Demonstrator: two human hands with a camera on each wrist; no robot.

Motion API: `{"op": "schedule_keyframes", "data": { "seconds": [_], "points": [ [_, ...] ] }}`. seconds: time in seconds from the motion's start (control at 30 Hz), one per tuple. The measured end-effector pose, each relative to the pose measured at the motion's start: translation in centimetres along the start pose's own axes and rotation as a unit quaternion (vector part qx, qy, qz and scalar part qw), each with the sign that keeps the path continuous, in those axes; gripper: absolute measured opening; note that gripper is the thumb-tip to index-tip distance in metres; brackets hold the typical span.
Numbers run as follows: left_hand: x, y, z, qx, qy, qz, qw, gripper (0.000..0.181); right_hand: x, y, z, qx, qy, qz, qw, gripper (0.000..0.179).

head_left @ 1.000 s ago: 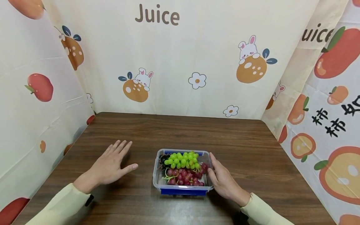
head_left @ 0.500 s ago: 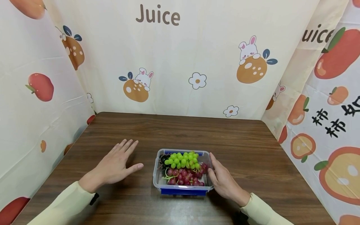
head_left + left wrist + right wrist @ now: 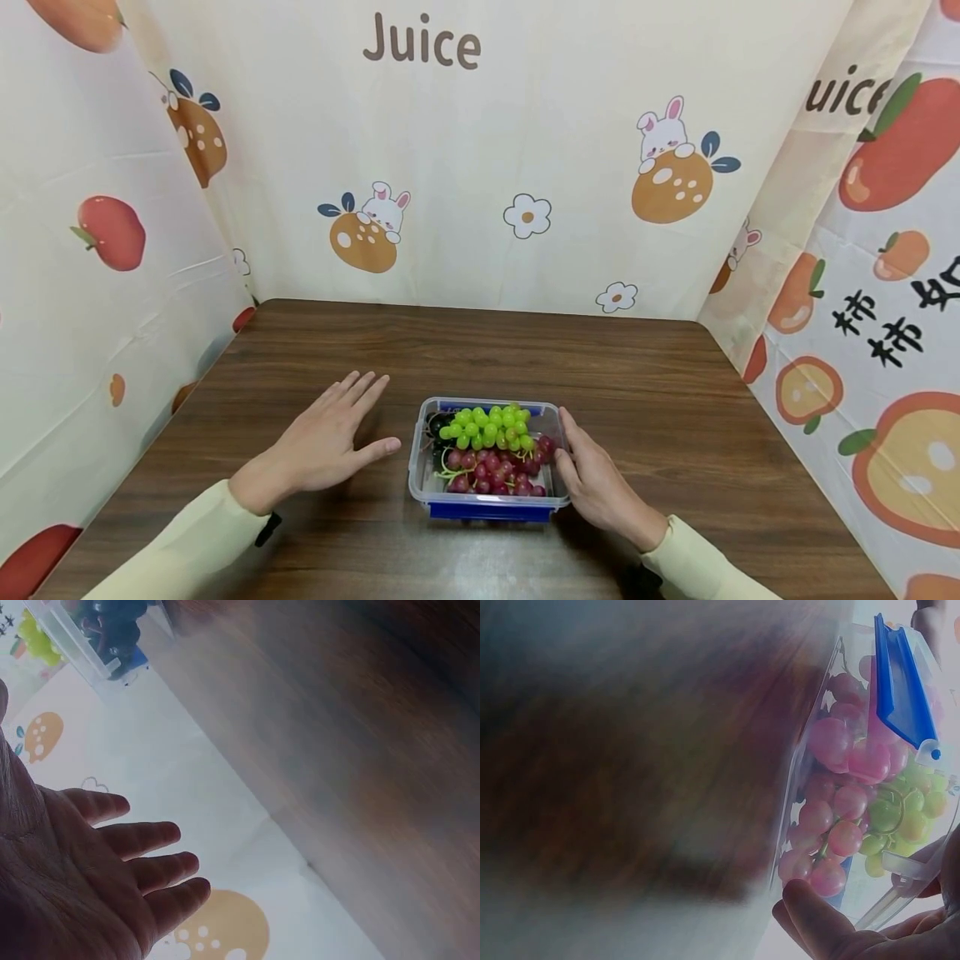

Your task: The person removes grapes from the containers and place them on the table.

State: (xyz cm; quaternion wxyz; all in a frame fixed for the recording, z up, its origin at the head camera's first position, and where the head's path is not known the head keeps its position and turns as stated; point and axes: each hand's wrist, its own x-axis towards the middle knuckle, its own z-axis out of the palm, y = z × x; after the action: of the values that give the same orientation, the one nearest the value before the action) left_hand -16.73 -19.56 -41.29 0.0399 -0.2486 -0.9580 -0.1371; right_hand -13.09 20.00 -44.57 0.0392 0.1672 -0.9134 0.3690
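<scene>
A clear plastic food container with blue clips stands on the table, holding a bunch of green grapes, red grapes and black grapes at its left end. My right hand lies along the container's right side, fingers extended and touching the wall; in the right wrist view its fingertips are by the lower edge. To the left, my left hand hovers palm down over the table, fingers straight and spread, thumb pointing toward the container, a short gap between them. It holds nothing.
The brown wooden table reaches back to a cream curtain printed with rabbits and fruit. More printed curtains close off both sides. Dark straps show at the wrists.
My left hand has moved to the right, closer to the container, with its fingers still spread. The right hand and the container have stayed in place.
</scene>
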Motion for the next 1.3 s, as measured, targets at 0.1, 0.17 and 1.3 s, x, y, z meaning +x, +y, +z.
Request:
{"op": "schedule_keyframes", "data": {
  "seconds": [0.1, 0.17, 1.3],
  "points": [
    [0.1, 0.4, -0.1, -0.003, 0.000, 0.003, 1.0000, 0.093, 0.0, 0.0, 0.0, -0.001, -0.001, -0.002, 1.0000, 0.063],
    [0.2, 0.6, -0.1, -0.002, -0.001, 0.006, 1.0000, 0.094, 0.0, 0.0, 0.0, -0.002, 0.000, -0.003, 1.0000, 0.063],
    [2.5, 4.7, -0.1, -0.002, 0.012, 0.071, 0.9974, 0.095, 0.0, 0.0, 0.0, -0.005, 0.004, -0.002, 1.0000, 0.063]
  ]
}}
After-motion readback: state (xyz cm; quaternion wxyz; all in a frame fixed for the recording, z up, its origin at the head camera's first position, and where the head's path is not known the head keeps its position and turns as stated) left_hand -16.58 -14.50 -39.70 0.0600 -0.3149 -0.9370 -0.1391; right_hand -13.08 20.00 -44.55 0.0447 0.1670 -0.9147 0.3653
